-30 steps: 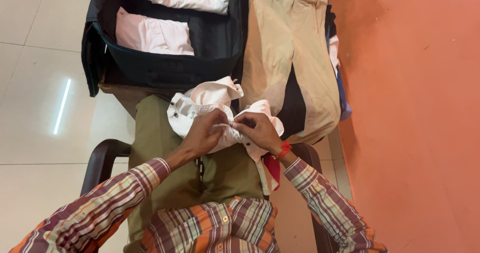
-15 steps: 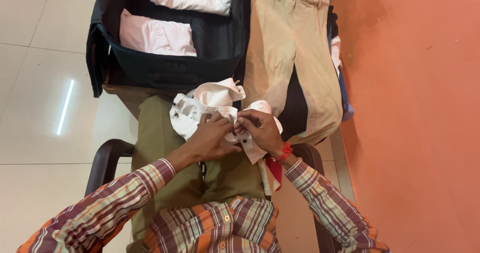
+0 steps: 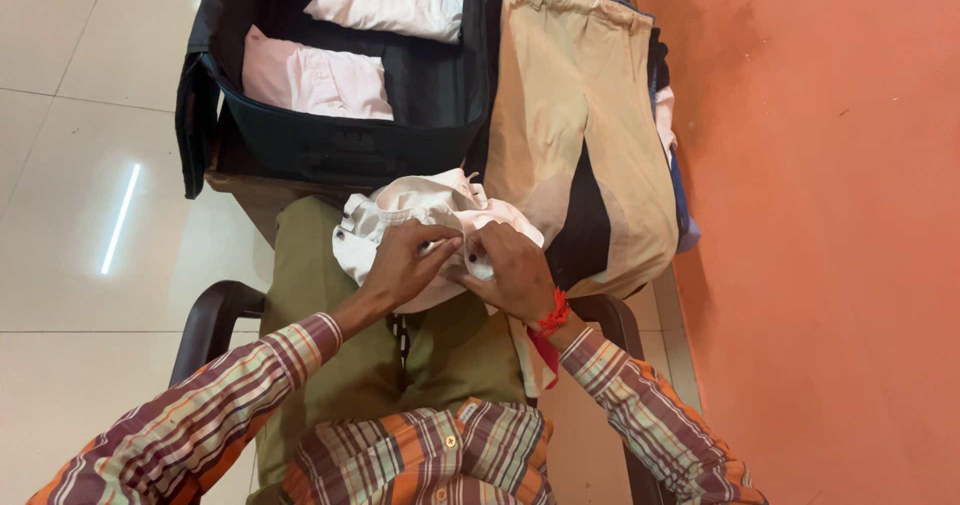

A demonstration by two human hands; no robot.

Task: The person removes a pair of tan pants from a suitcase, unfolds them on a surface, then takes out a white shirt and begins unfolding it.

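Head view shows the white shirt (image 3: 430, 227) bunched on the person's lap, just below the open suitcase (image 3: 330, 140); left hand (image 3: 400, 265) and right hand (image 3: 505, 270) each pinch its cloth in a narrow grip, seemingly at a dark button, though the fingers hide it. Crumpled as it is, the shirt's long axis runs roughly left to right, collar end unclear. The loose edge could slide off the knee toward the floor (image 3: 70, 165) — or the button could slip the pinch.

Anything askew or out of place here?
Mostly tidy: two folded pink shirts lie flat in the black suitcase. Only the beige trousers look askew, draped over a dark clothes pile with their legs hanging past its edge.
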